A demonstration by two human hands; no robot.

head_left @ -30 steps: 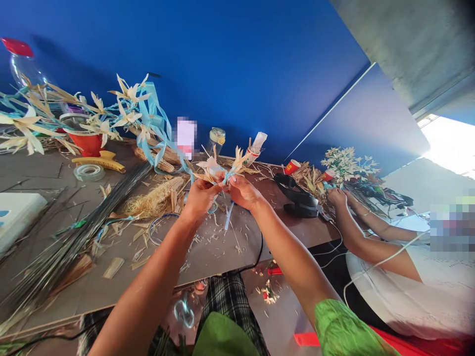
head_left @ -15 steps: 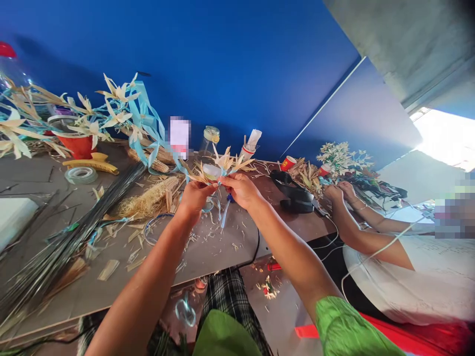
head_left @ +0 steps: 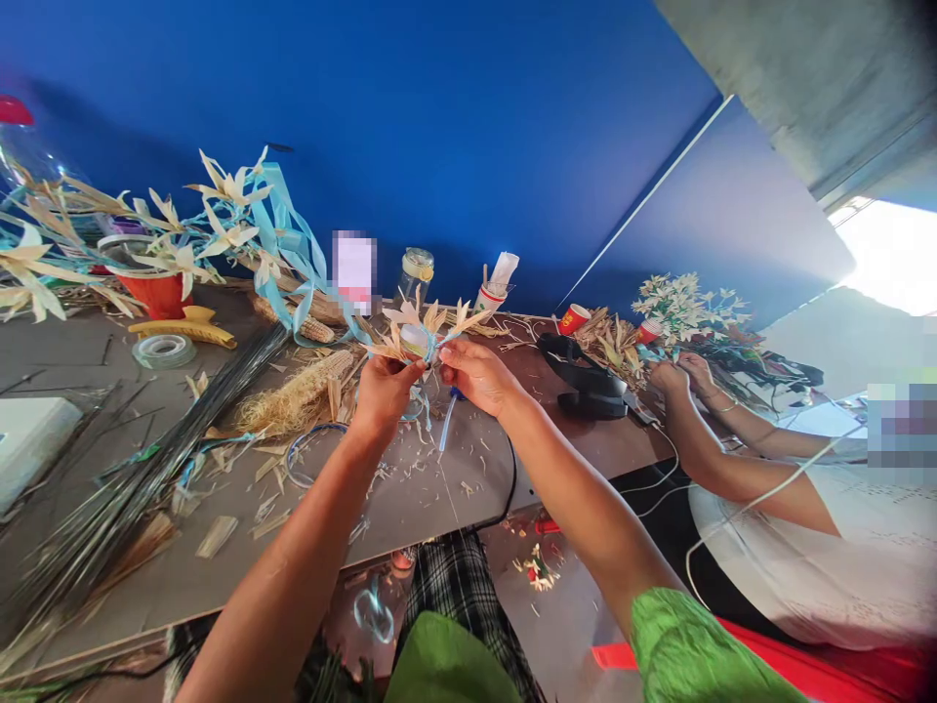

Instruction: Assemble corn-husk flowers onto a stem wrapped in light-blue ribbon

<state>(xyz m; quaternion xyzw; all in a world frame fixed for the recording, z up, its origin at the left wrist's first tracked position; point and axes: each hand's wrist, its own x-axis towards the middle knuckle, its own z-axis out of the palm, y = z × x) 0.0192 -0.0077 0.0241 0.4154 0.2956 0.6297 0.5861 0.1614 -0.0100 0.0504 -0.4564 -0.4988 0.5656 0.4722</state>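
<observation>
Pale corn-husk flowers (head_left: 417, 317) on a blue-wrapped stem stand up between my two hands. My left hand (head_left: 387, 391) pinches the stem from the left, thumb and forefinger together. Close against it on the right, my right hand (head_left: 479, 376) has its fingers pinched at the light blue tape (head_left: 431, 347) wound near the flower base. A loose tail of translucent blue tape (head_left: 447, 425) hangs below the fingers. Behind the flowers is a white lid or cup, partly hidden.
At left lie dark wires (head_left: 168, 459), a tape roll (head_left: 164, 351), corn cobs (head_left: 311, 386) and a vase of blue-stemmed husk flowers (head_left: 234, 229). A glass jar (head_left: 416, 273), a red cup (head_left: 575, 319) and a black strap-like object (head_left: 590, 381) stand behind. A co-worker's hands (head_left: 680, 376) work at right.
The flowers have turned slightly and spread wider above my hands. My right hand's fingers have shifted a little at the stem. The view has swung slightly left.
</observation>
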